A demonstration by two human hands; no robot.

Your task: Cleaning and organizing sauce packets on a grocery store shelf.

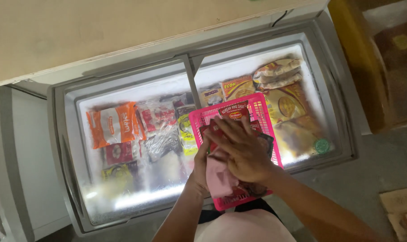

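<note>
A pink plastic basket (262, 102) rests on the glass lid of a chest freezer (69, 134). Several red sauce pouches (234, 110) stand in the basket. My right hand (241, 150) lies flat on the pouches with its fingers spread. My left hand (200, 168) is at the basket's left side, closed around a pale pink cloth (219, 178) that sits partly under my right hand. The near end of the basket is hidden by both hands.
Under the lid lie orange packets (114, 124) at the left, clear bags (161, 141) in the middle and yellow-brown packs (286, 105) at the right. A wooden board (123, 31) runs behind the freezer. A yellow upright (360, 58) and cardboard (400, 210) stand to the right.
</note>
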